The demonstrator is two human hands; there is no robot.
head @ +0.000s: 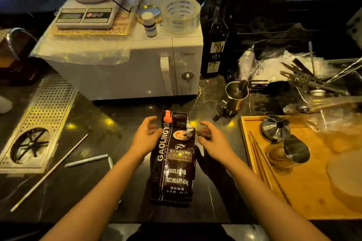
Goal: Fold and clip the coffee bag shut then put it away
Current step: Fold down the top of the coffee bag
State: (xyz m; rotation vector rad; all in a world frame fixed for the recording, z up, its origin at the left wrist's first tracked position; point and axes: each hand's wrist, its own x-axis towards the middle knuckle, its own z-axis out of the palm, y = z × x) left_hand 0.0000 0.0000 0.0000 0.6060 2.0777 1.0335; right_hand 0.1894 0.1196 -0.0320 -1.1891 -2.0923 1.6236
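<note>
Counter (121,123): dark and shiny, with small yellow light spots; holds everything here.
Microwave (137,68): white, at the back of the counter, with clear plastic film draped over its top left part.
Wooden tray (293,191): on the right side of the counter, with steel jugs and a glass on it.
Drip tray (45,115): metal, full of little holes, on the left, with a round rinser at its near end.
Kitchen scale (86,13): on top of the microwave, at the left.
Coffee bag (174,162): dark, standing on the counter in the middle, just in front of the microwave; top part folded over.
Dark bottle (214,45): tall, just to the right of the microwave.
Left hand (146,137): against the left side of the coffee bag near its top; fingers spread loose, not gripping.
Right hand (212,139): just beside the right side of the bag, fingers curled; cannot tell if touching or grasping.
Steel pitcher (236,92): tipped over, behind the wooden tray.
Clip (168,117): orange, on the top left corner of the bag.
</note>
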